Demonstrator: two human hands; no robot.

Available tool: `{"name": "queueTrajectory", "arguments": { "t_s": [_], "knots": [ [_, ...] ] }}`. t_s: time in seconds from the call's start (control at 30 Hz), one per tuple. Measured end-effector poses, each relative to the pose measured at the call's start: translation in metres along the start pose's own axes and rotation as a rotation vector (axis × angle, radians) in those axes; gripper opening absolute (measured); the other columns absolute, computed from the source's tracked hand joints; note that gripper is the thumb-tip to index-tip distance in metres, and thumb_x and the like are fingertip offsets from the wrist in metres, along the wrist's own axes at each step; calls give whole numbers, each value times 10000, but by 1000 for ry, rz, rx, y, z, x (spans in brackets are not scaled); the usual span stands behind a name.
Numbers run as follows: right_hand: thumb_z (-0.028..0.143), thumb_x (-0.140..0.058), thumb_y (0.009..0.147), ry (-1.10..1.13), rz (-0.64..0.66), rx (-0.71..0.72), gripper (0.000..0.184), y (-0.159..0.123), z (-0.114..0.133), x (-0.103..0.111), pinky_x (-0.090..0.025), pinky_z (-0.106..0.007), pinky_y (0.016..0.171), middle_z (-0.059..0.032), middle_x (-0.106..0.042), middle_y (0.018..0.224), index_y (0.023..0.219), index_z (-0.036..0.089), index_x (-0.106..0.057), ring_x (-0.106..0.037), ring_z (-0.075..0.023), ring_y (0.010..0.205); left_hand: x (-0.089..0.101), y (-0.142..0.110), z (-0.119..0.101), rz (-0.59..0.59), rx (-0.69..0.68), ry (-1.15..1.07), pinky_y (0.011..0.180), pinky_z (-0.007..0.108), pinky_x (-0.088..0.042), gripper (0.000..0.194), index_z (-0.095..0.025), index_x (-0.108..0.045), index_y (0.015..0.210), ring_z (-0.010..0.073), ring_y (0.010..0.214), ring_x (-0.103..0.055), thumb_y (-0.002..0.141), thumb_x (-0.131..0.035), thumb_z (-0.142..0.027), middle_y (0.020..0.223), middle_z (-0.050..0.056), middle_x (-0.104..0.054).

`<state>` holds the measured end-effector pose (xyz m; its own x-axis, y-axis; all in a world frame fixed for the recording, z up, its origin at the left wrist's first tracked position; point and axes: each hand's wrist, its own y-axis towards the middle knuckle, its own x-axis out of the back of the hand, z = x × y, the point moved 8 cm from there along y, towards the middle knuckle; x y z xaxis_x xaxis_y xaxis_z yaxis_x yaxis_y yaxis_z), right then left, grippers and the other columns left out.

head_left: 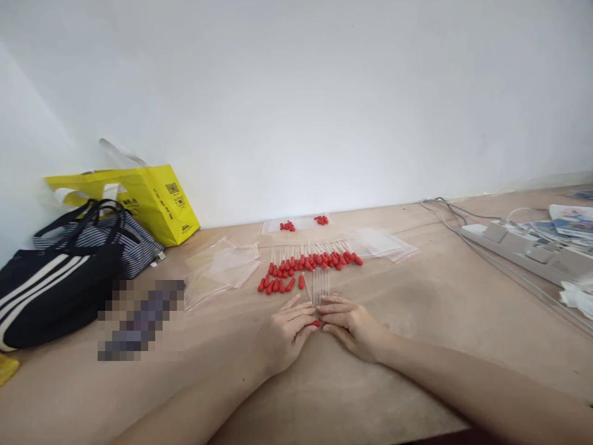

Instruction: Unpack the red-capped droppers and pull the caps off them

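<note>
My left hand point(286, 330) and my right hand point(349, 324) rest on the brown table, fingertips meeting around a small red rubber cap point(316, 323). Both hands pinch at it; a bundle of clear glass tubes point(319, 285) lies just beyond the fingers. Farther out lies a row of clear droppers with red caps point(319, 259) and a cluster of loose red caps point(278, 284). Clear plastic bags lie to the left point(222, 269) and right point(384, 242). Two sealed bags holding red caps point(303, 224) lie near the wall.
A yellow bag point(148, 198) and a black striped handbag point(60, 278) stand at the far left. A white power strip point(528, 250) with cables and papers point(572, 222) sits at the right. A blurred patch point(139, 318) lies left of my hands.
</note>
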<state>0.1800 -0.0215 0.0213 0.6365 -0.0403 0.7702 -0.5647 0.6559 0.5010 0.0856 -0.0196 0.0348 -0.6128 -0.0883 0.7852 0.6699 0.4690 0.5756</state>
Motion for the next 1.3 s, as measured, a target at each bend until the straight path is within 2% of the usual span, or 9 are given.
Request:
{"name": "queueTrajectory", "arguments": {
  "t_s": [0.23,0.37,0.6,0.83,0.93,1.0,1.07,1.17,1.3],
  "knots": [
    [191,-457,828,-154,-87,7,186,-1,-4,4,-323,-413,983,-7,-621,1058,843,218,-641,-482,-175,1098,-6,5,9,69,102,-53,976,419,-371,151,-177,-578,811,190,1047,-539,821,-430,-152,926,55,-664],
    [185,-455,828,-198,-113,31,189,-2,-1,6,-308,-431,991,-16,-633,1033,831,211,-642,-483,-178,1100,-11,3,15,114,145,-67,975,418,-370,178,-173,-565,784,205,1126,-472,836,-395,-158,1064,84,-616],
    [179,-437,831,-226,-147,63,206,-2,3,8,-310,-454,982,-24,-650,990,808,195,-642,-489,-206,1096,-17,0,19,201,201,-120,987,405,-352,214,-176,-560,881,196,1232,-326,856,-347,-175,1248,67,-485],
    [183,-442,830,-232,-158,65,201,-3,1,6,-314,-449,973,-19,-652,980,807,207,-640,-497,-204,1087,-12,2,17,225,248,-165,992,393,-339,214,-180,-563,844,198,1233,-324,852,-349,-184,1270,56,-461],
    [185,-425,839,-224,-214,53,215,-6,-2,10,-321,-436,965,-18,-653,970,832,207,-639,-502,-200,1076,-8,0,22,183,276,-172,950,364,-379,211,-178,-553,794,200,1201,-378,847,-349,-180,1235,69,-498],
    [210,-413,848,-225,-268,2,227,-8,-10,17,-371,-398,919,-31,-652,954,847,205,-640,-531,-196,1021,-3,-2,30,119,333,-160,895,347,-418,203,-178,-547,753,207,1153,-441,840,-363,-180,1176,77,-549],
    [261,-409,851,-238,-300,-114,237,-9,-25,24,-444,-335,792,-44,-647,884,859,215,-642,-576,-178,869,3,-4,37,50,380,-127,856,342,-434,177,-180,-554,738,210,1086,-503,826,-401,-194,1107,74,-590],
    [293,-403,846,-262,-290,-317,248,-10,-56,28,-454,-264,615,-36,-581,734,885,233,-640,-552,-139,646,14,-4,47,-44,395,-51,804,332,-449,150,-188,-595,774,191,928,-567,803,-459,-246,931,58,-620],
    [133,-366,807,-246,-276,-399,291,-4,-83,25,-450,-262,676,-56,-511,752,930,178,-626,-536,-148,704,35,-5,78,-171,488,45,670,282,-475,192,-198,-624,827,152,736,-569,792,-462,-294,790,34,-583]
  ]
}}
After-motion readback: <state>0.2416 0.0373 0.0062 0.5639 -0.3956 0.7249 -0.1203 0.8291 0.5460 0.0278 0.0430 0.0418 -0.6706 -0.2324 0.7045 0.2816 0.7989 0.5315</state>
